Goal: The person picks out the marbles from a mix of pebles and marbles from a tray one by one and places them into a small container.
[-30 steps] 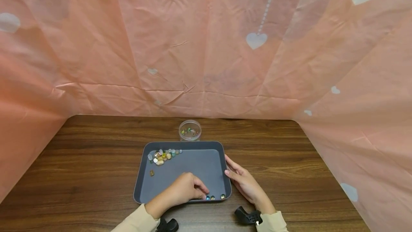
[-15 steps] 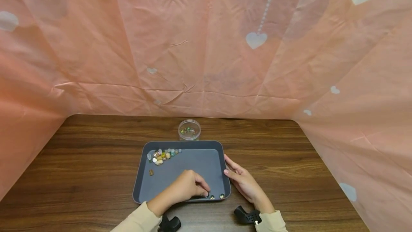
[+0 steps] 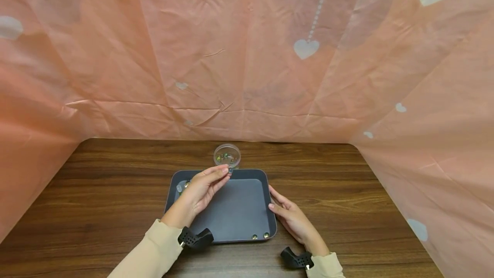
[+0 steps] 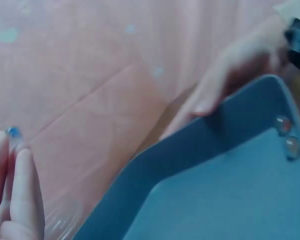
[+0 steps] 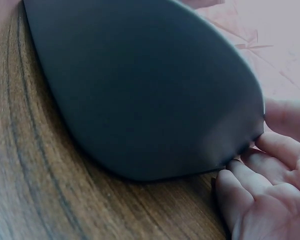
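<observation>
My left hand pinches a small shiny blue glass bead between thumb and fingertips. In the head view it is held over the far rim of the grey tray, just in front of a round clear plastic jar with several small colourful beads inside. My right hand holds the tray's right side, its thumb on the rim and its fingers against the outer wall. Two glass beads lie in the tray's near right corner. My left hand hides most of the stones at the tray's left.
A pale stone shows at the tray's far left corner. The tray and jar stand on a brown wooden table. A pink curtain with white hearts hangs behind and at both sides.
My left hand has picked up the blue bead from the tray's near edge and carried it away from me to the far rim by the jar. The right hand has stayed put.
</observation>
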Available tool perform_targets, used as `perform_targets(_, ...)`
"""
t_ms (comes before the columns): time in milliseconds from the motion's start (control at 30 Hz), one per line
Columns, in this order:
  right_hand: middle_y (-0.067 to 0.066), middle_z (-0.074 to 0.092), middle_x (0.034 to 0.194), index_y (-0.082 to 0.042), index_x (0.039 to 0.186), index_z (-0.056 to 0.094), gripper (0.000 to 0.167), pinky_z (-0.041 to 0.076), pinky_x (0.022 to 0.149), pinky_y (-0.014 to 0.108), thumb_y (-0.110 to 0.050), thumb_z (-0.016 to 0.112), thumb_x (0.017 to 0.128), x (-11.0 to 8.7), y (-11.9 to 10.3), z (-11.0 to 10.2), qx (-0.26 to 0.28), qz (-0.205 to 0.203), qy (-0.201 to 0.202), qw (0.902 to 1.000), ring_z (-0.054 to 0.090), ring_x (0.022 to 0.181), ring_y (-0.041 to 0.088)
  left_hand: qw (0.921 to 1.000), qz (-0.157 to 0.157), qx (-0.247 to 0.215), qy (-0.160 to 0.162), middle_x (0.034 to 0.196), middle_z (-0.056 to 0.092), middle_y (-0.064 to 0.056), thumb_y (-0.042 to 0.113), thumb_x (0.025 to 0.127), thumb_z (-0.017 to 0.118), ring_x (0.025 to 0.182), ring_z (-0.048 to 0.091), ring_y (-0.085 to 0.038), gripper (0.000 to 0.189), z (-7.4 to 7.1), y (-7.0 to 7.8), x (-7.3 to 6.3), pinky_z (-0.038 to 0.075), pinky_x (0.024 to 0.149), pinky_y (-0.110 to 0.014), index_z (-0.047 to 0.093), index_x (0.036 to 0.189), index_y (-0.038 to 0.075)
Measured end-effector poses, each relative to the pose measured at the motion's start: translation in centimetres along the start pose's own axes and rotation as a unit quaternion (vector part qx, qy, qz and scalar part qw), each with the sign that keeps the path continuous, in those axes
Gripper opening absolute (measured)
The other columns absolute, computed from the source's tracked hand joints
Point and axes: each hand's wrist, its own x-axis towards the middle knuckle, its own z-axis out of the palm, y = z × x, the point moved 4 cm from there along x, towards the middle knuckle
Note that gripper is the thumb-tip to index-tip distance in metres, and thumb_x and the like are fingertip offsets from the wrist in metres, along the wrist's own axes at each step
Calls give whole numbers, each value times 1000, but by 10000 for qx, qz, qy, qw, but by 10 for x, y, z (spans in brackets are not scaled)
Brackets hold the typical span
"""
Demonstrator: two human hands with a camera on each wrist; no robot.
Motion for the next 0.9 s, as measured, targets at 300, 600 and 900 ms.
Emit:
perform_targets(300, 16, 10, 165, 1, 157, 14, 67, 35, 103, 7, -10, 50, 102, 0, 3, -1, 3, 79, 64, 9999, 10, 150, 26, 9860, 711, 1102, 1032, 111, 71, -11, 0, 95, 63, 91, 70, -7, 29, -6, 21, 28, 56, 85, -20, 64, 122, -9)
perform_targets(600, 15, 11, 165, 1, 157, 15, 67, 34, 105, 8, -10, 51, 102, 2, 6, 0, 70, 73, 69, 9999, 15, 149, 18, 7644, 2451, 5694, 1772, 98, 77, -13, 10, 89, 73, 65, 63, -16, 14, 0, 27, 42, 47, 55, -25, 79, 99, 4)
perform_targets(900, 16, 11, 165, 2, 157, 15, 67, 35, 103, 7, -10, 51, 102, 1, 3, -2, 85, 38, 85, 9999, 9, 151, 27, 7556, 2724, 5721, 1659, 100, 77, -15, 7, 87, 75, 74, 69, -18, 14, 9, 29, 41, 52, 59, -26, 79, 100, 2)
